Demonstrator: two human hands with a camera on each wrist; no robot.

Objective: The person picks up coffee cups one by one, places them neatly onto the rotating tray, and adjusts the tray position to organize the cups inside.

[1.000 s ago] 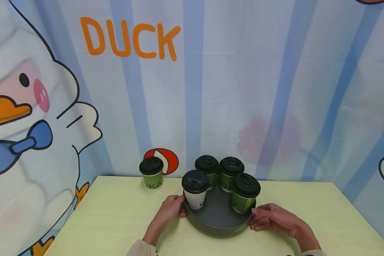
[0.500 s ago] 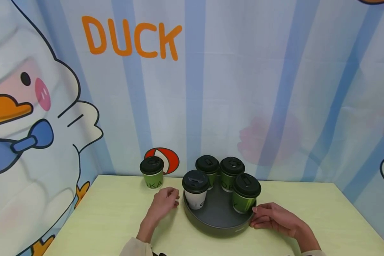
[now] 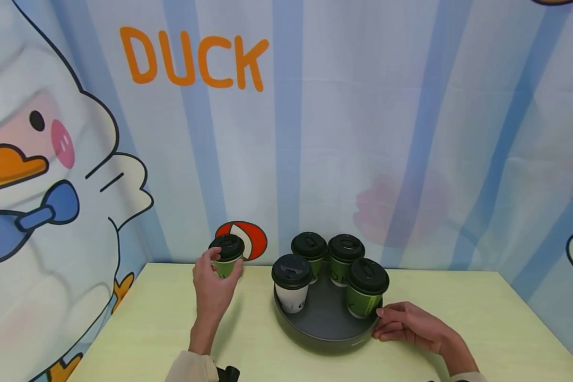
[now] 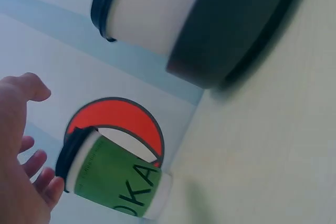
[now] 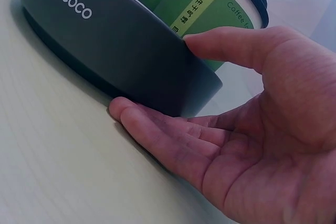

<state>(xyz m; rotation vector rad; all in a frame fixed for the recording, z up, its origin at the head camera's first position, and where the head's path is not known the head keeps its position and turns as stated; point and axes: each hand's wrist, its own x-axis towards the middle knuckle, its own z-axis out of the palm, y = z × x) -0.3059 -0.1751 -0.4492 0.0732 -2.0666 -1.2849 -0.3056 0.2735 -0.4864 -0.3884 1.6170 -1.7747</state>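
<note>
My left hand [image 3: 213, 289] reaches to a green paper coffee cup [image 3: 225, 268] with a black lid at the back left of the table. In the left wrist view its thumb stands spread from the fingers, and the fingertips are right at the cup's lid [image 4: 79, 153]. My right hand [image 3: 408, 328] holds the right edge of a round dark grey tray [image 3: 327, 329], thumb at the rim, fingers low against its side, as the right wrist view shows. On this tray stand a white lidded cup [image 3: 292, 297] at the left and several green lidded cups, one [image 3: 364, 302] close to my right thumb.
The pale yellow table [image 3: 458, 302] reaches back to a blue striped curtain [image 3: 334, 132] printed with a duck and orange letters. The two green cups at the tray's back, the left one [image 3: 309, 246] and the right one [image 3: 346, 252], stand close to that curtain.
My left hand has let go of the tray's left edge and moved left and back to the lone green cup. The right hand has stayed at the tray.
</note>
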